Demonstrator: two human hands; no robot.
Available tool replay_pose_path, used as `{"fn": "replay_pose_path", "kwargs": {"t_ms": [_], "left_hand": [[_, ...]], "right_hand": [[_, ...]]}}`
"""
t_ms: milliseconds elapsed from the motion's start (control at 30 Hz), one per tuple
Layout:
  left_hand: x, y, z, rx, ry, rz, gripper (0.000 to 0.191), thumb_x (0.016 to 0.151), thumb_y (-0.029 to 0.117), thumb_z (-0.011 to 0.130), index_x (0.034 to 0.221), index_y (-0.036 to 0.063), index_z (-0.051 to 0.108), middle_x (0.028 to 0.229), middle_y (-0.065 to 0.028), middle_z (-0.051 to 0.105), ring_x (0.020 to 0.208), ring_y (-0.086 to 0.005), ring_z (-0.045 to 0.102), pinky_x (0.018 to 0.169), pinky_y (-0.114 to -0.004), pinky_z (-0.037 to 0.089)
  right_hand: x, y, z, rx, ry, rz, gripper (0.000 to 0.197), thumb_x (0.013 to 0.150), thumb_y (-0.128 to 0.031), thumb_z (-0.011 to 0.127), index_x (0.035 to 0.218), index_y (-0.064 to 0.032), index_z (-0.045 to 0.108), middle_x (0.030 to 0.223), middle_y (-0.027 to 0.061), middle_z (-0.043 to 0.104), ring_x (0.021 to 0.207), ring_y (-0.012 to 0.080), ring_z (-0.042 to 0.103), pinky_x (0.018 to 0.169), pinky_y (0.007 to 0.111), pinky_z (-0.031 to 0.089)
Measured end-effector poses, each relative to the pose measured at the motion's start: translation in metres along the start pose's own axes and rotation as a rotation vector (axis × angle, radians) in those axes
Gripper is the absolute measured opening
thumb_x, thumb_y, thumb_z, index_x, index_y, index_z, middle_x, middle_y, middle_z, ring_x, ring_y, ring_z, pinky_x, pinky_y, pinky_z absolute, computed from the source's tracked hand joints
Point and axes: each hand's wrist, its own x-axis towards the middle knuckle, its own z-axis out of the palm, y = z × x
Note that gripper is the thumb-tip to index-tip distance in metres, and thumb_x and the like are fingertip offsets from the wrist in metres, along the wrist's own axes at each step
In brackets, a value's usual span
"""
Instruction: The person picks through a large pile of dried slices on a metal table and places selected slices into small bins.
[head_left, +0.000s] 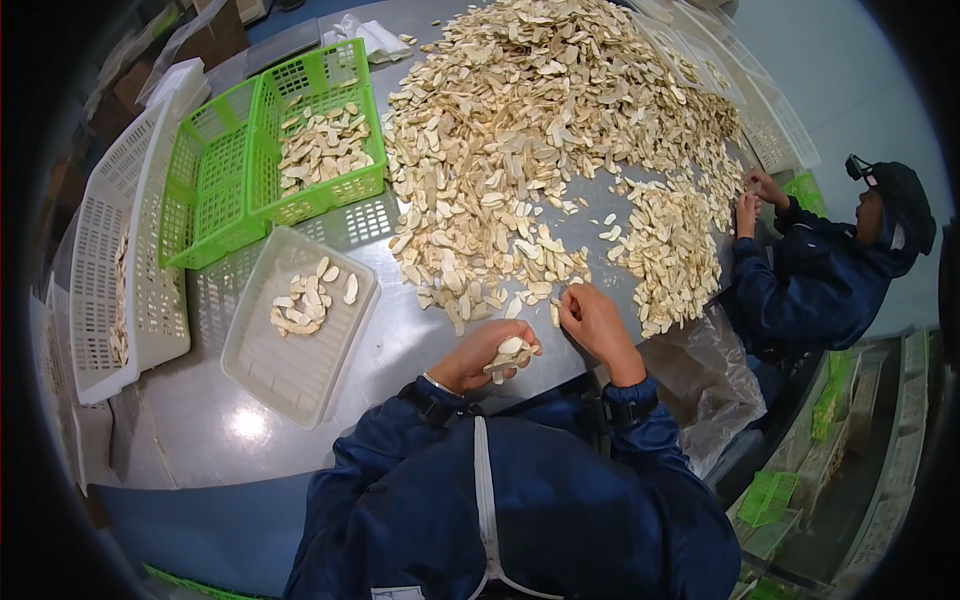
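Observation:
Pale dried slices, possibly mushroom or root, form a large pile (525, 120) on a steel table (352, 360). My left hand (487, 352) is curled around several slices (511, 351) near the table's front edge. Just right of it, my right hand (596, 322) has its fingers bent together at the pile's near edge. A slice (555, 312) lies upright in view beside its fingertips; whether they grip it, I cannot tell. To the left sits a shallow translucent plastic tray (300, 390) with a small heap of slices (302, 300) inside.
Two green plastic baskets (322, 193) stand behind the tray, one holding slices. A tall white perforated basket (161, 300) is at far left. A co-worker (817, 262) handles the pile's right side. Clear plastic sheeting (697, 375) hangs by the table edge, near racks of trays (832, 450).

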Motion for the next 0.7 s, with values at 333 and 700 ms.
{"fn": "replay_pose_path", "kwargs": {"t_ms": [333,700], "left_hand": [[-0.0013,0.0014,0.002,-0.003,0.006,0.004,0.023,0.096,0.024,0.046,0.091,0.0052,0.058,0.092,-0.0087,0.063,0.067,-0.0096,0.057,0.046,-0.021,0.043],[-0.0008,0.0004,0.0009,-0.001,0.013,0.003,0.022,0.095,0.023,0.047,0.091,0.005,0.058,0.092,-0.0087,0.063,0.067,-0.0095,0.057,0.046,-0.02,0.043]], "right_hand": [[-0.0019,-0.0006,0.0049,-0.006,0.04,-0.073,0.015,0.082,-0.009,0.066,0.096,-0.0051,0.063,0.081,0.0151,0.06,0.071,0.0331,0.059,0.062,0.039,0.047],[0.0004,-0.0042,0.0044,-0.091,0.015,-0.104,0.009,0.085,-0.009,0.063,0.092,-0.0041,0.059,0.084,0.0156,0.059,0.077,0.0366,0.059,0.065,0.042,0.047]]}}
